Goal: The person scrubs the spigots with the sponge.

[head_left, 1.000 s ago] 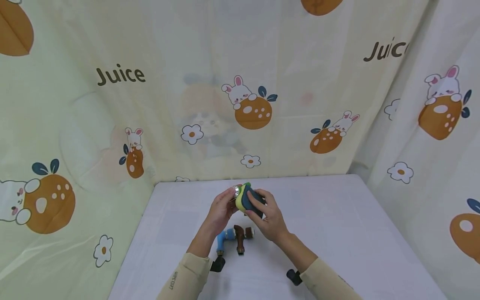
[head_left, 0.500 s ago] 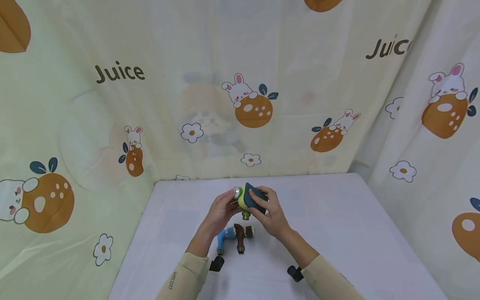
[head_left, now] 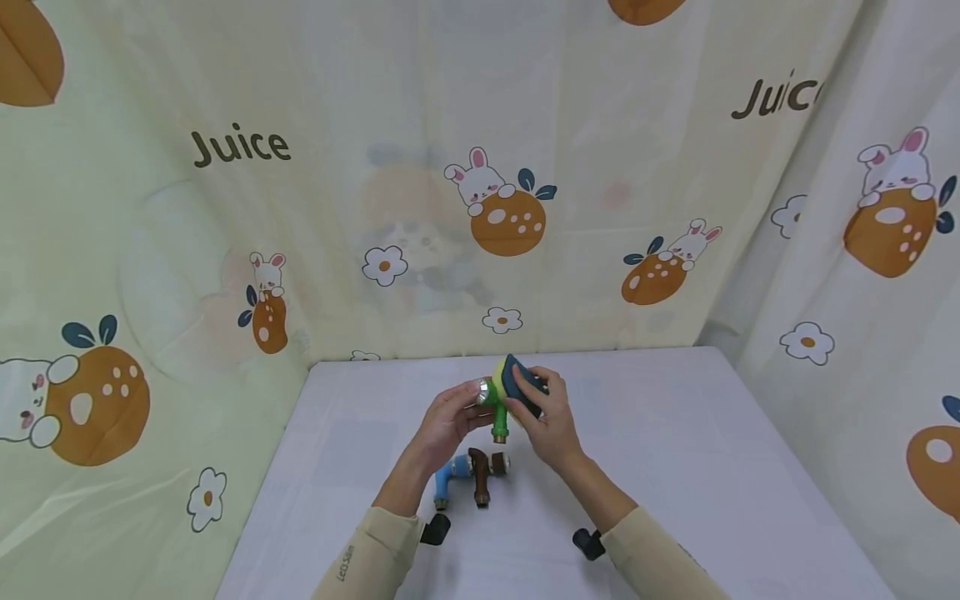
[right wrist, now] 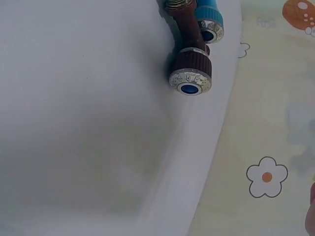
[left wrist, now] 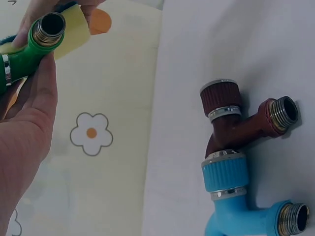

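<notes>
Head view shows my left hand (head_left: pixel 450 419) gripping a green tap fitting (head_left: pixel 498 421) above the middle of the white worktop (head_left: pixel 675 467), fingers curled round its body, while my right hand (head_left: pixel 551 425) pinches a yellow and dark blue sponge (head_left: pixel 516 383) against the fitting's top end. Compared with half a second ago, the sponge has slid up and over toward 1 o'clock, so the green spout that was mostly covered is now exposed and hangs down toward 6 o'clock; a second ago it was wrapped entirely. I read that as a wiping stroke that has cleared the spout and is now working the upper part of the fitting, so the scrubbing of this piece looks well along rather than just begun. The left wrist view confirms the grip: the threaded brass mouth of the green fitting (left wrist: pixel 48 27) faces the lens, my thumb lies alongside it, and the yellow face of the sponge (left wrist: pixel 74 29) sits just behind. On the worktop below the hands, at about 6 o'clock from them, lie a brown tap fitting (head_left: pixel 480 473) and a blue tap fitting (head_left: pixel 448 479), touching one another and untouched by either hand. The right wrist view catches only those two and the worktop edge, not the hand itself.
</notes>
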`<state>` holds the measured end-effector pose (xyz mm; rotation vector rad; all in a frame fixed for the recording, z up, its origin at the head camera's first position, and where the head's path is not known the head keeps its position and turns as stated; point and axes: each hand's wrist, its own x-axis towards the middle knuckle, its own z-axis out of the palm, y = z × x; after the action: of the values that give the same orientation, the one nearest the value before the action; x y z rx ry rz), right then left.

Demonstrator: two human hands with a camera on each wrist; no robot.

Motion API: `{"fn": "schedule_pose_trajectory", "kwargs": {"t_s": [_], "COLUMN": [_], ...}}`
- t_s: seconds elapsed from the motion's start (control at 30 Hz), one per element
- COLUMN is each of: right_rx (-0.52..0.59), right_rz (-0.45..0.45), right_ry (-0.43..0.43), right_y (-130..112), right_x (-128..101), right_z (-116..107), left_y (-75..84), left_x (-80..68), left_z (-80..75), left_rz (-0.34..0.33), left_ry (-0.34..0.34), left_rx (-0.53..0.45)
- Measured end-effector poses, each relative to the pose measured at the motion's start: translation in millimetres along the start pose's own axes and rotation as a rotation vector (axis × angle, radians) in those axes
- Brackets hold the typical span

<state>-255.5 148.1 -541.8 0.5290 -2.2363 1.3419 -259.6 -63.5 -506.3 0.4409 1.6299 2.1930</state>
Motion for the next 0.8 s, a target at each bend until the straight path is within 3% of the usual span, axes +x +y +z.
{"fn": "schedule_pose_trajectory", "kwargs": {"t_s": [0.2,0.8], "right_rx": [0.029,0.116], "right_rz": [0.121,0.322], "right_ry": [0.031,0.031], "right_y": [8.4,1.7], "right_x": [2.9,5.7], "right_z": [-1.1,-5.2], "left_y": [-0.9,3.6], "left_x": [-0.5,-0.1], "left_z": [5.2,7.0], "left_rz": [0.013,-0.017], "left_ry": [-0.022,-0.093], "left_rx": [0.051,0.05]}}
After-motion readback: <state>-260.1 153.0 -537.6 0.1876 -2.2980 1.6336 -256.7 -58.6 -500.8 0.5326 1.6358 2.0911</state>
